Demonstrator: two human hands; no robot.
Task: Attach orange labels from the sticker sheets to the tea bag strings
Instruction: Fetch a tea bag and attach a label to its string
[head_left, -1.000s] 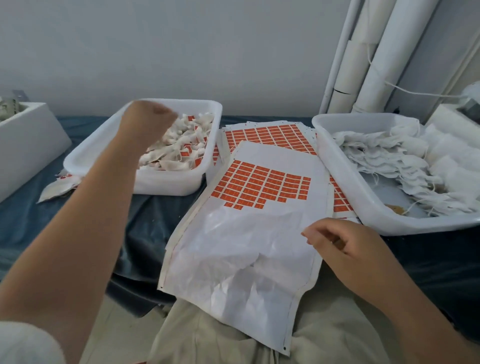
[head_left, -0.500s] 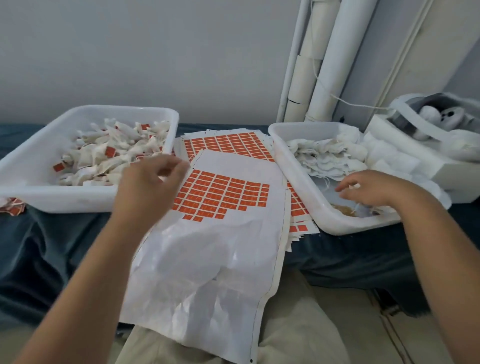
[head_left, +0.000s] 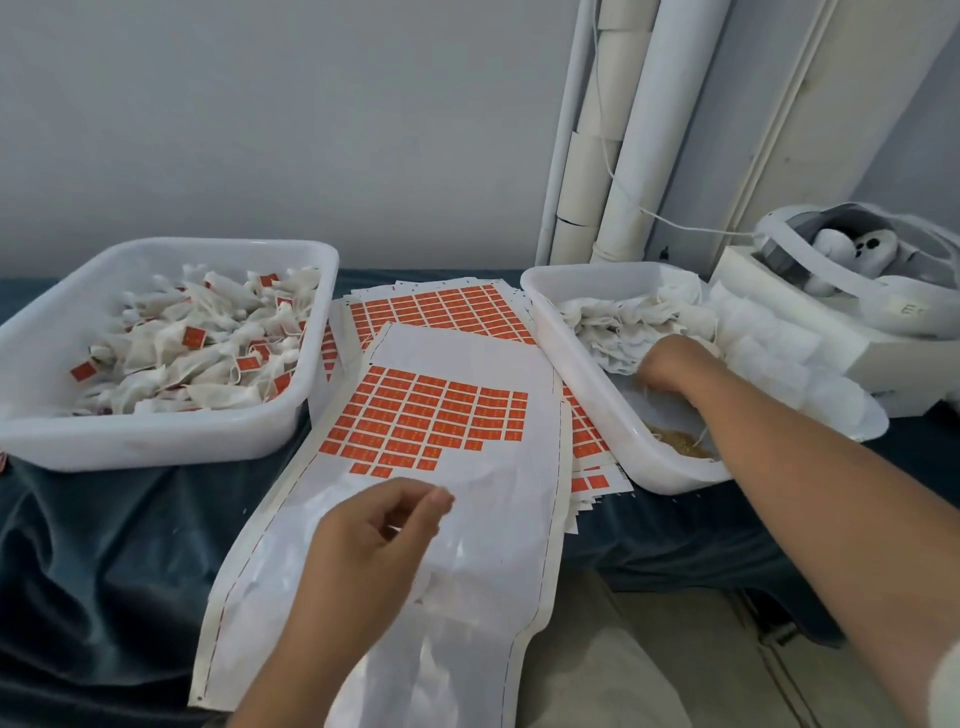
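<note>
The step in hand looks like picking the next plain tea bag. The right hand (head_left: 670, 364) is down in the right tub (head_left: 639, 410), which sits just right of the top sticker sheet (head_left: 483, 525). It touches the pile of plain tea bags (head_left: 613, 322). Its fingertips are hidden in the pile, so I cannot tell if it grips a bag or only feels around.

To do this well, the hand should take just one bag, not a clump. The bags are soft and the thin strings (head_left: 701, 441) may tangle, so a slow lift is best. Then the string end can come over to the sheet.

The left hand (head_left: 374, 535) hangs over the bare lower part of the sheet. Its fingers are loosely curled, with the thumb close to the fingertips, and nothing shows between them. It should go for a label at the edge of the block, which looks easiest to peel.

The orange labels (head_left: 426, 415) fill the middle of the sheet. The done tea bags (head_left: 208, 358) lie in the left tub (head_left: 156, 447), just left of the sheet.
</note>
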